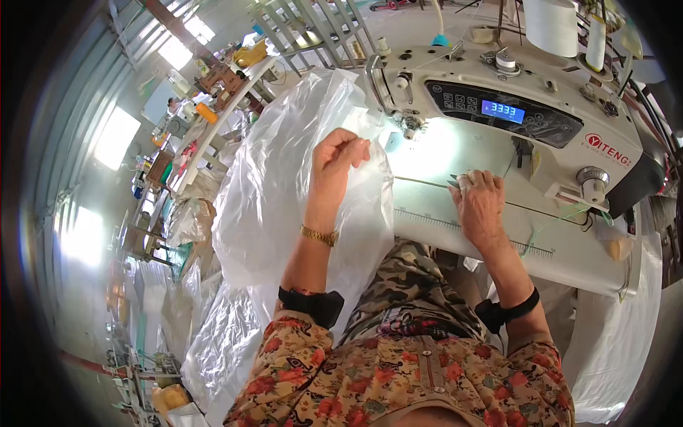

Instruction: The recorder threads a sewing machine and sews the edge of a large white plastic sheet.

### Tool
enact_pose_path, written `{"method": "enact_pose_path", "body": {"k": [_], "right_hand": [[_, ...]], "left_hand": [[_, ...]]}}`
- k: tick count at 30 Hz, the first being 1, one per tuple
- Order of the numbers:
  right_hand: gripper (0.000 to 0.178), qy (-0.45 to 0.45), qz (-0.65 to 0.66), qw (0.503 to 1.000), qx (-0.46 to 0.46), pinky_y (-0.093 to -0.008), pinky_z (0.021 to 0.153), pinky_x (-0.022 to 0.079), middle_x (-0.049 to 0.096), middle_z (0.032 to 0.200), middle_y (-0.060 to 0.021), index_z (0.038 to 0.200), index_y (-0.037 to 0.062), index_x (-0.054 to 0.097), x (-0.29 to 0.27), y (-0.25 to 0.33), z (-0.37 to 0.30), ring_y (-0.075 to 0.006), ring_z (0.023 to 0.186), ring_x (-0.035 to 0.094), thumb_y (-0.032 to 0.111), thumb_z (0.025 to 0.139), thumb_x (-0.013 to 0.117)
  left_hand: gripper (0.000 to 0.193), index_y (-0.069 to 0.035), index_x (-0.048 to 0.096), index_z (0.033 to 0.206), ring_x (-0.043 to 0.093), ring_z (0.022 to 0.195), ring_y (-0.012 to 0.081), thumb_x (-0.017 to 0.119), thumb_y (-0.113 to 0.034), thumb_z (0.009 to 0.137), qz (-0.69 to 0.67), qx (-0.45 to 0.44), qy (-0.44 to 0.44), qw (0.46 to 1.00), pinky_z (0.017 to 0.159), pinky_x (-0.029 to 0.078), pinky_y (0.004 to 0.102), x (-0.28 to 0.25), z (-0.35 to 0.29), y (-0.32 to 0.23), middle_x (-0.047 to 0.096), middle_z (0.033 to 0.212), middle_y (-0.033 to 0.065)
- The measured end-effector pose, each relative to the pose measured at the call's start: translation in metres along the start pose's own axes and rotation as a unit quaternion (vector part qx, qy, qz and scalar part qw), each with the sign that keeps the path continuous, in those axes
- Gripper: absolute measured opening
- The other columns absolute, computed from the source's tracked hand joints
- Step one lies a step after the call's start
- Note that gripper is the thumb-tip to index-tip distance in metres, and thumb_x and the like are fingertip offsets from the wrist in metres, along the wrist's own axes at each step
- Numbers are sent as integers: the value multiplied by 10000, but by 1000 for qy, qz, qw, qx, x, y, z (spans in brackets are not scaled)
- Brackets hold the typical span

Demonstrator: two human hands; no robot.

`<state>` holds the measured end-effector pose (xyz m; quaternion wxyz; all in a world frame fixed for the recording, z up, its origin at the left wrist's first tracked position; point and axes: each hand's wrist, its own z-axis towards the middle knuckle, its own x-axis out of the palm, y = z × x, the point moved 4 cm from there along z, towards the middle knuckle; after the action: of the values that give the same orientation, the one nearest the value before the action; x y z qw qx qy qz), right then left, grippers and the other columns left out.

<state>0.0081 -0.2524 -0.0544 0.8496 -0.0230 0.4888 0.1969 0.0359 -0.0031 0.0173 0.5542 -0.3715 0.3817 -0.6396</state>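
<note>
My left hand point(339, 151) is raised in front of a large translucent white plastic sheet point(274, 192), left of the sewing machine's needle area. Its fingers are curled together, and whatever they may pinch is hidden. My right hand point(481, 203) rests on the pale machine bed point(427, 196), closed around small thread snips point(454, 181). Only the snips' dark, pointed blades stick out, toward the needle. The white sewing machine point(526, 85) has a lit display, and a bright lamp shines under its head. The plastic sheet hangs from beside the needle area over the table's left side.
Thread cones point(551, 28) stand behind the machine. A grey metal rack point(320, 35) is at the back. On the left, a long cluttered bench point(206, 139) runs along the wall. More plastic sheeting point(615, 341) hangs at the right, and green thread point(562, 217) trails by the handwheel knob.
</note>
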Motion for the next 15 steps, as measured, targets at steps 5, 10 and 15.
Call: {"method": "enact_pose_path", "body": {"k": [5, 10, 15], "right_hand": [[246, -19, 23, 999, 20, -375, 857, 393, 615, 951, -69, 986, 63, 668, -2, 25, 22, -234, 956, 545, 225, 801, 665], [218, -59, 23, 998, 0, -404, 909, 365, 611, 973, -68, 983, 78, 658, 9, 19, 12, -249, 1010, 513, 203, 805, 642], [225, -126, 168, 976, -62, -366, 756, 464, 632, 976, -87, 1005, 46, 646, -27, 42, 18, -249, 790, 570, 184, 828, 630]], "left_hand": [[100, 11, 574, 833, 513, 649, 90, 592, -65, 896, 82, 2, -18, 996, 644, 423, 211, -14, -12, -32, 583, 717, 52], [67, 25, 553, 826, 532, 626, 91, 599, 3, 869, 163, 42, -1, 986, 622, 451, 231, 6, -38, -37, 584, 704, 58], [100, 11, 536, 804, 538, 602, 91, 616, -10, 860, 116, 22, -2, 993, 585, 450, 236, 34, -62, -36, 575, 671, 45]]}}
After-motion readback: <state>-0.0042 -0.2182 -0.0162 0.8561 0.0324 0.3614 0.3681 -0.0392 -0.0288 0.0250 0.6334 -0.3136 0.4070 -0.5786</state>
